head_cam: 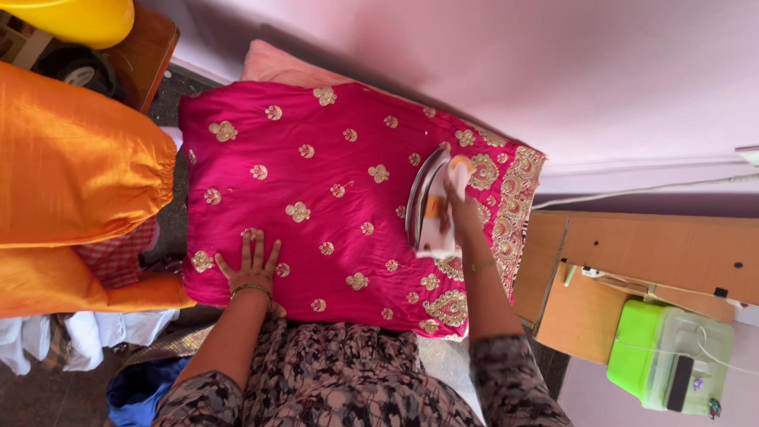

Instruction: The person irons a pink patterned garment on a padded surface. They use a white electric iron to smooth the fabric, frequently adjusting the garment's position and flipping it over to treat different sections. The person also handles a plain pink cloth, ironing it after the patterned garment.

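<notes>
Head view shows us pressing a magenta cloth with gold embroidered motifs (316,190), spread flat over a padded pink board (273,63) against a pale lilac wall (553,71). Our right hand (458,207) is wrapped tight around the handle of a white and orange electric iron (433,207), which sits soleplate down on the cloth at about three o'clock from its centre, just beside the dense gold border (514,213). Our left hand (251,265) lies flat with fingers spread, holding nothing, pinning the cloth near its edge at seven o'clock.

We judge the main risk to be heat: if the iron lingers over the raised gold work, the threads could scorch or flatten. A thin white cord (648,190) runs along the wall at three o'clock; whether it belongs to the iron we cannot tell, but it could snag on the wooden table (632,253). The orange satin bundle (71,158) at nine o'clock lies well apart.
</notes>
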